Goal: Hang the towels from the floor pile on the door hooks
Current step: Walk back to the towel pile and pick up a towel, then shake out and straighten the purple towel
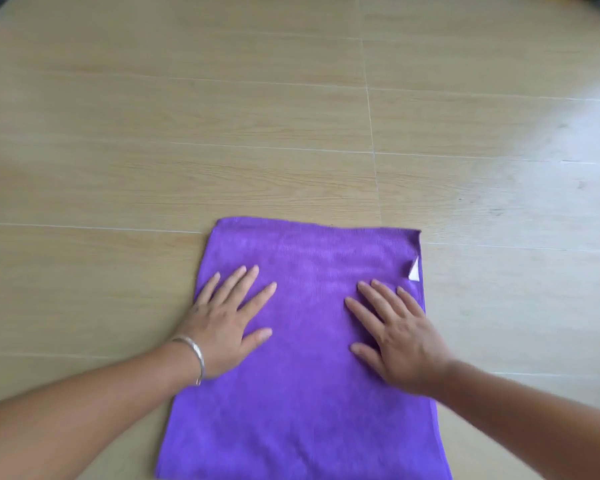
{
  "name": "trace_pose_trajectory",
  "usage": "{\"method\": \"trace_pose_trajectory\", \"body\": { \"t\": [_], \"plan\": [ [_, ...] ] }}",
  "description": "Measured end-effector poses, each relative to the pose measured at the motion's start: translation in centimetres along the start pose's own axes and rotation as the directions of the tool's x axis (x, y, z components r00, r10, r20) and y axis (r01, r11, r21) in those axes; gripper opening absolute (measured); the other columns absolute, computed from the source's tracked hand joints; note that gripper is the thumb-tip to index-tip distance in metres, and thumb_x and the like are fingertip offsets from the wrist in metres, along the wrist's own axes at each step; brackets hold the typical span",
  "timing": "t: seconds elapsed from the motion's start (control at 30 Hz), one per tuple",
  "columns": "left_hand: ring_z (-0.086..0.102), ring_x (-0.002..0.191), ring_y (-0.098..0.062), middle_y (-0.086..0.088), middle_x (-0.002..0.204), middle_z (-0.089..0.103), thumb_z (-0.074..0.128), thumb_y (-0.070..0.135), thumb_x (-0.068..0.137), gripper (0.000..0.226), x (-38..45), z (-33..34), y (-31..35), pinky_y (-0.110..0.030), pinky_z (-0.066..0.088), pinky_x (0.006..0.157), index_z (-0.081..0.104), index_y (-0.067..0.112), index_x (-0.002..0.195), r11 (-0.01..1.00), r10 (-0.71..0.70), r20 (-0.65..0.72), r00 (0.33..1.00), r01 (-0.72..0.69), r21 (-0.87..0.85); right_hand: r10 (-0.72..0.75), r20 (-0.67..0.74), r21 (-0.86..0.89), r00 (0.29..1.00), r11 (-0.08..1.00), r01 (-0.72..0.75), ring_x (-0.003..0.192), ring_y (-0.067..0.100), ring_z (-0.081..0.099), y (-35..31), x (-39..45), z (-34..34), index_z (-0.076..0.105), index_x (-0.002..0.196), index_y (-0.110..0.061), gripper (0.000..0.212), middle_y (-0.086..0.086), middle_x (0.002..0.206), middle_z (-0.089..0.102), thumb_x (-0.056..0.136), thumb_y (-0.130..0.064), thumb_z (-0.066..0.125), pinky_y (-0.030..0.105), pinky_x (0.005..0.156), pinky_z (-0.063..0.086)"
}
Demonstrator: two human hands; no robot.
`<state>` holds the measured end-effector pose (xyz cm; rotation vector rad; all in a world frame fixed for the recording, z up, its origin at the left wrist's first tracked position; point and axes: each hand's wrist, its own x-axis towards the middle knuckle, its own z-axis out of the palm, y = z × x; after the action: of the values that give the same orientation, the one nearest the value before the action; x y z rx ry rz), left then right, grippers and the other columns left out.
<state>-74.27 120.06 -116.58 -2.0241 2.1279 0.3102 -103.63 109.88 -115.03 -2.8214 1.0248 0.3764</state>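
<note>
Both hands lie open and flat, palms down, on a purple towel (305, 341); neither grasps anything. Left hand (222, 323) presses the towel's left portion, fingers spread and pointing away from the person, its outer edge at the towel's left border. Right hand (395, 341) presses the right portion, fingers likewise spread, its outer edge at the right border. Between the two hands, bare purple cloth is visible. Beyond the right fingertips, a small white tag (414, 270) sits at the towel's right edge. On the left wrist is a silver bangle (194, 355). Under both palms the towel lies spread flat on a light wood-pattern floor (222, 133), its near end running out of view. Beyond the fingertips the floor carries pale grout lines.
</note>
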Motion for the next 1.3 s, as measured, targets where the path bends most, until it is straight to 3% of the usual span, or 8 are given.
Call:
{"method": "trace_pose_trajectory", "body": {
  "t": [0.07,0.2,0.43,0.6,0.8,1.0,1.13,1.3],
  "plan": [
    [-0.01,0.148,-0.018,0.0,0.161,-0.013,0.008,0.068,0.088,0.07,3.1,-0.8,-1.7,-0.044,-0.005,0.118,-0.013,0.041,0.149,0.995,-0.092,0.048,0.995,0.09,0.047,0.077,0.043,-0.029,0.996,0.997,-0.076,0.148,0.025,0.012,1.4,3.0,-1.1,0.019,0.153,-0.028,0.07,0.004,0.16,0.015,0.092,-0.063,0.022,0.047,0.119,0.012],
    [-0.006,0.148,-0.017,0.0,0.162,-0.007,0.024,0.058,0.096,0.064,6.1,-2.3,-1.5,-0.044,0.002,0.119,0.0,0.037,0.152,0.984,-0.177,0.081,0.981,0.178,0.0,0.193,0.046,0.007,0.98,0.981,-0.193,0.148,0.022,0.0,1.2,6.1,-1.9,0.009,0.153,-0.027,0.064,0.002,0.161,0.005,0.097,-0.053,0.025,0.043,0.12,0.005],
    [0.03,0.143,-0.026,-0.009,0.156,0.029,0.037,0.065,0.084,0.077,-4.7,0.3,1.4,-0.052,0.023,0.112,0.038,0.021,0.147,0.985,0.172,-0.05,0.984,-0.171,0.031,-0.317,-0.073,0.031,0.946,0.947,0.32,0.144,0.024,0.026,-1.1,-3.0,1.8,0.037,0.147,-0.009,0.07,0.008,0.156,0.028,0.093,-0.053,0.045,0.047,0.115,0.024],
    [0.026,0.144,-0.027,-0.012,0.156,0.027,0.043,0.078,0.076,0.096,-7.7,1.7,-0.2,-0.055,0.023,0.11,0.035,0.014,0.148,0.955,0.285,-0.023,0.958,-0.282,0.095,-0.394,-0.076,-0.042,0.916,0.919,0.392,0.144,0.027,0.027,-0.1,-6.3,3.5,0.037,0.147,-0.007,0.084,0.009,0.156,0.028,0.09,-0.069,0.039,0.047,0.111,0.024],
    [0.049,0.13,-0.028,-0.011,0.145,0.047,0.077,0.041,0.067,0.076,-7.6,-0.1,0.7,-0.05,0.044,0.102,0.056,0.013,0.135,0.967,0.245,-0.013,0.97,-0.243,0.08,-0.356,-0.067,-0.088,0.932,0.933,0.35,0.134,0.028,0.044,-1.1,-6.7,1.8,0.049,0.139,-0.006,0.054,0.01,0.148,0.042,0.097,-0.038,0.034,0.049,0.102,0.045],
    [0.067,0.073,-0.028,-0.009,0.088,0.066,0.082,-0.001,0.056,0.05,-8.8,-5.7,1.7,-0.033,0.053,0.046,0.07,0.006,0.105,0.985,0.152,0.05,0.987,-0.156,0.074,-0.254,-0.017,-0.09,0.967,0.964,0.251,0.102,0.028,0.067,-1.7,-7.3,-4.7,0.071,0.111,-0.006,0.035,0.009,0.113,0.07,0.077,-0.016,0.067,0.035,0.076,0.058],
    [0.055,0.104,-0.027,-0.005,0.112,0.05,0.046,0.003,0.088,0.033,-9.6,-12.2,1.9,-0.039,0.046,0.069,0.049,0.018,0.117,0.989,0.031,0.249,0.968,-0.067,0.135,-0.084,0.228,-0.046,0.97,0.994,0.097,0.091,0.028,0.064,-2.4,-8.0,-12.0,0.057,0.107,-0.013,0.028,0.003,0.099,0.063,0.085,-0.002,0.045,0.032,0.061,0.045],
    [0.056,0.102,-0.029,-0.002,0.113,0.054,0.052,0.001,0.08,0.044,-10.0,-21.9,1.3,-0.036,0.045,0.074,0.05,0.023,0.119,0.976,-0.167,0.235,0.958,0.194,-0.095,0.043,0.222,-0.117,0.974,0.993,-0.017,0.09,0.024,0.062,-2.6,-8.7,-22.7,0.05,0.11,-0.018,0.029,-0.001,0.1,0.06,0.086,-0.002,0.042,0.029,0.059,0.031]
  ]
}}
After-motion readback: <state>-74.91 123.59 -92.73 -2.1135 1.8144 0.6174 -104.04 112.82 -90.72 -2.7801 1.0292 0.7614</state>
